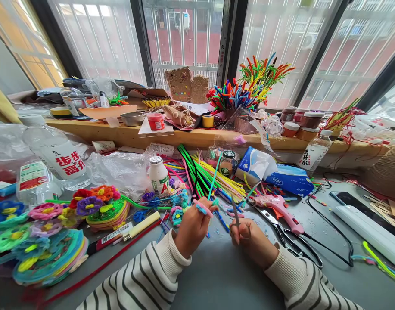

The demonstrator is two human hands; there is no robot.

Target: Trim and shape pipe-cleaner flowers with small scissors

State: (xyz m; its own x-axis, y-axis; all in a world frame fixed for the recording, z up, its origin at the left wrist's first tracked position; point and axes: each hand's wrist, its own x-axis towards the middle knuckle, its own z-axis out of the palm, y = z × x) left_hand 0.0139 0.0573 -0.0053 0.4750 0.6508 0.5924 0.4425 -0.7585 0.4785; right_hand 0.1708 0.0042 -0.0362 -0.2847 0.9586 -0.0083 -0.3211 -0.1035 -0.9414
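My left hand [191, 229] is closed in a pinch on a small pink, blue and turquoise pipe-cleaner piece [203, 208]. A straight turquoise pipe cleaner [214, 177] stands up just beyond those fingers; whether it belongs to the piece I cannot tell. Dark metal scissors [236, 214] are gripped in my right hand [256, 240], their blades pointing up and away from me, apart from the pipe-cleaner piece. Behind both hands lies a bundle of green pipe cleaners [194, 170] beside yellow ones [223, 180]. Small blue and pink curled pieces [177, 215] lie left of my left hand.
Pipe-cleaner flowers [47, 232] on round stacks fill the left side. A white bottle [158, 175] stands behind my left hand. To the right lie a pink glue gun [281, 210] with its cord, large black-handled scissors [281, 230] and a blue tissue pack [289, 178].
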